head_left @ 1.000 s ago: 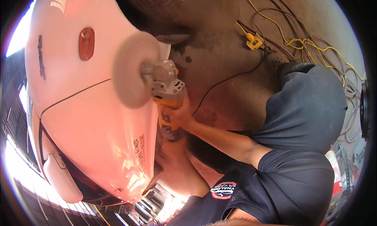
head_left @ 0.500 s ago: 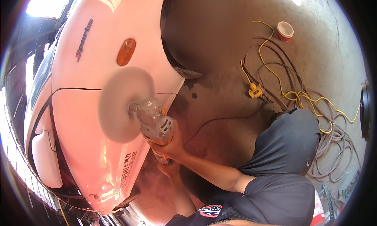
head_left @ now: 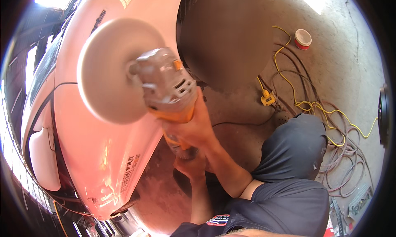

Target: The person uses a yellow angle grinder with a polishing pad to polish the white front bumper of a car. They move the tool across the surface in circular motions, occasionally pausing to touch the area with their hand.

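Note:
An orange and grey power polisher (head_left: 169,78) is in both my hands. Its round pad (head_left: 111,72) is blurred, in front of the glossy, pinkish car panel (head_left: 103,146); whether the two touch I cannot tell. Just behind the tool's head, my right hand (head_left: 192,127) is closed around the orange body. Lower down, my left hand (head_left: 190,166) is closed around the rear end of the handle; its fingers are partly hidden. The pad covers part of the dark lettering emblem (head_left: 98,20) on the panel.
A dark wheel area (head_left: 227,39) lies right of the panel. Brown hoses (head_left: 303,72) and a yellow cord with a yellow connector (head_left: 268,98) lie coiled on the concrete floor. A red and white tub (head_left: 303,39) stands farther off. My bent knee (head_left: 293,146) is at right; a side mirror (head_left: 43,158) juts at left.
The polisher has moved up the panel and appears larger, nearer to me. Its pad now covers the orange marker light seen before. Both hands moved with it and keep their hold.

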Demonstrator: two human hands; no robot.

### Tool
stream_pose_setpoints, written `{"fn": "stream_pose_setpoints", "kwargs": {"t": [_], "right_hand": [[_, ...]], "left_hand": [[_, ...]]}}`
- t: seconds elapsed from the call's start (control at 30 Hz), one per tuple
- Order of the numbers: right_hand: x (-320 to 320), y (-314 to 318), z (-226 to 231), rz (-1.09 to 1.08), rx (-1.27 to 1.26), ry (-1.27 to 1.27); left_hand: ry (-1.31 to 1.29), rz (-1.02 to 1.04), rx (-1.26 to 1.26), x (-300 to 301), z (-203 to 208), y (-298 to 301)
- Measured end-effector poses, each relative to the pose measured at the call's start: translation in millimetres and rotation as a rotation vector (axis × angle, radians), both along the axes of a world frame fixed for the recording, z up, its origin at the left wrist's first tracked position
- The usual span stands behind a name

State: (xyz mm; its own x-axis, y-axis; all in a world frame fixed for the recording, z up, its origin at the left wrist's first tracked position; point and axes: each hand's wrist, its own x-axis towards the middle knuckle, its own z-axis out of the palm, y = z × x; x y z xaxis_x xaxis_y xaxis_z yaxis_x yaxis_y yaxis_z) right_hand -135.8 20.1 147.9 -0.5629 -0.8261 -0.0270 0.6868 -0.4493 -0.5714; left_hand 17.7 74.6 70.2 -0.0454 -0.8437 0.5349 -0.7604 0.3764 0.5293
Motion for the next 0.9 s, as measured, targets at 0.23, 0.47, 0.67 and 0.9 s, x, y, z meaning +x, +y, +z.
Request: {"fn": "stream_pose_setpoints", "kwargs": {"t": [0.23,0.47,0.67,0.9], "right_hand": [[21.7,22.3,40.3,0.210,0.148,0.504],[50.1,30.3,43.4,0.337,0.175,0.534],[18.2,0.0,38.4,-0.038,0.121,0.333],[-16.2,5.9,43.4,-0.114,0.480,0.666]], "left_hand": [[-0.089,0.137,-0.003,89.7,-53.8,10.2],[-0.090,0.118,-0.036,106.7,-55.7,18.8],[0.099,-0.098,-0.036,16.8,7.4,-1.1],[0.330,-0.075,0.308,-41.6,13.4,-4.2]]}}
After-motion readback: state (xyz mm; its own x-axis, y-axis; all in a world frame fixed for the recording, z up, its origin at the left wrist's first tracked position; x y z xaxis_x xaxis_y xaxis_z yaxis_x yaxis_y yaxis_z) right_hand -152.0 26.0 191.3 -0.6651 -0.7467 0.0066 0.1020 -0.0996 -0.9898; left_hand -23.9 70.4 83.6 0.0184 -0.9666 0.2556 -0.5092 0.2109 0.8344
